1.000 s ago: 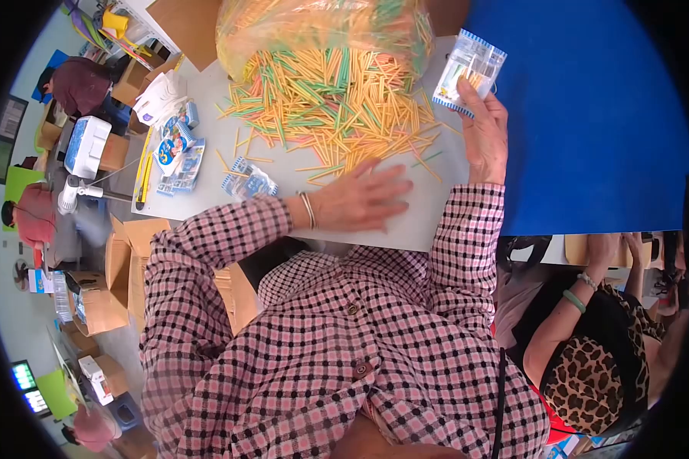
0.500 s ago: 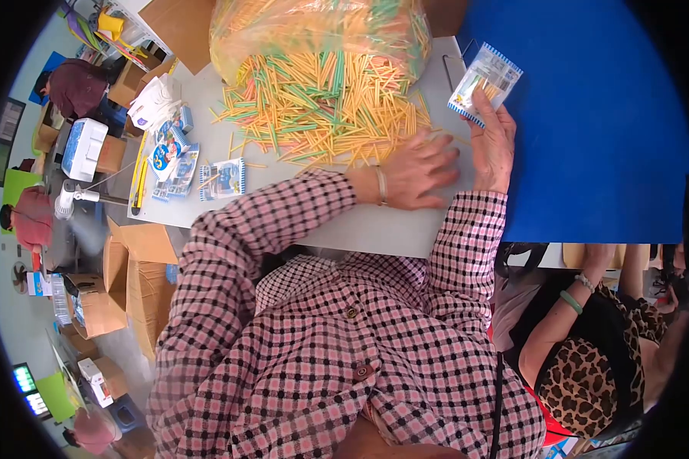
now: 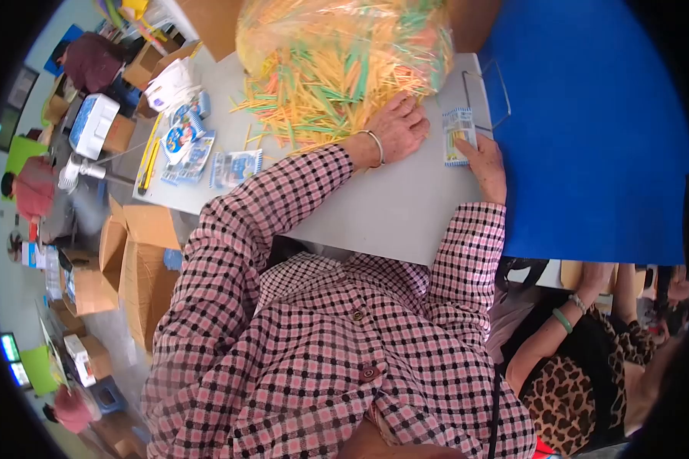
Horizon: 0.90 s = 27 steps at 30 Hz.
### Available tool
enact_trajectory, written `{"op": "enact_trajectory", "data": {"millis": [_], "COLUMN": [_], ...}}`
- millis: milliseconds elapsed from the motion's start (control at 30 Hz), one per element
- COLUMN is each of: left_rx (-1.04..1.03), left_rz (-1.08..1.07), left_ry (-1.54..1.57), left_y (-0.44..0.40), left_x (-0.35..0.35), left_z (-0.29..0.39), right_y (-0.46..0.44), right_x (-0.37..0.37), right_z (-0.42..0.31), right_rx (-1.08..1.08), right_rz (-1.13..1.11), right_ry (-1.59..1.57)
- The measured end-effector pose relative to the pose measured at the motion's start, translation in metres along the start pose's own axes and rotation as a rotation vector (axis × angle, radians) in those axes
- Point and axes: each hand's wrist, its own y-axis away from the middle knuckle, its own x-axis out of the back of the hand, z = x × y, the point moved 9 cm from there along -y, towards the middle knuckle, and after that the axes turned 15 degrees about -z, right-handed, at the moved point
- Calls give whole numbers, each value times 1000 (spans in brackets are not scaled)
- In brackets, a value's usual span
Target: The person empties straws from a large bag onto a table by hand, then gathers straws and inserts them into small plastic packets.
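My left hand lies palm down at the right edge of a loose pile of thin yellow, green and pink sticks, its fingers slightly bent and a little apart. What lies beneath the palm is hidden. A large clear bag of the same sticks rests behind the pile. Further right, my right hand pinches the lower right side of a small blue-and-white packet, thumb on top, close to the table surface. Yellowish sticks show through its clear middle. Another such packet lies flat left of my left forearm.
More packets and a white bag are on the grey table at left, beside a yellow cutter. A wire frame stands near the blue surface. Cardboard boxes are below left; a co-worker's arm is at lower right.
My left hand has moved up and right to the pile's edge, its fingers less spread. My right hand has lowered the packet toward the table and turned it upright in view.
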Motion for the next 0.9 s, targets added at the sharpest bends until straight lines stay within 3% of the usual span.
{"op": "enact_trajectory", "data": {"millis": [33,67,133,167,267,367,433,533,600,767,833,900], "left_rx": [-2,32,17,49,27,81,339,400,641,537,405,381], "left_rz": [38,24,99,84,122,-84,-63,-32,123,-67,-480,-506], "left_ry": [-41,-57,-70,-90,110,703,856,831,1317,1164,561,321], "left_y": [5,7,12,16,25,54,96,140,171,188,210,244], "left_x": [5,4,14,25,72,95,108,118,98,106,113,111], "left_z": [-1,-4,-3,-5,-14,-54,-101,-155,-192,-186,-161,-148], "right_y": [4,6,16,12,9,-8,-8,-3,-4,10,18,25], "right_x": [0,-8,-1,-10,-31,-91,-117,-128,-127,-109,-100,-103], "right_z": [-13,-21,-35,-40,-70,-71,-80,-87,-86,-98,-110,-129], "right_rx": [-54,-26,-161,-124,313,391,429,321,315,315,324,419], "right_rz": [45,17,286,267,268,188,150,213,205,242,270,214], "right_ry": [296,301,815,815,571,690,748,826,806,801,810,679]}}
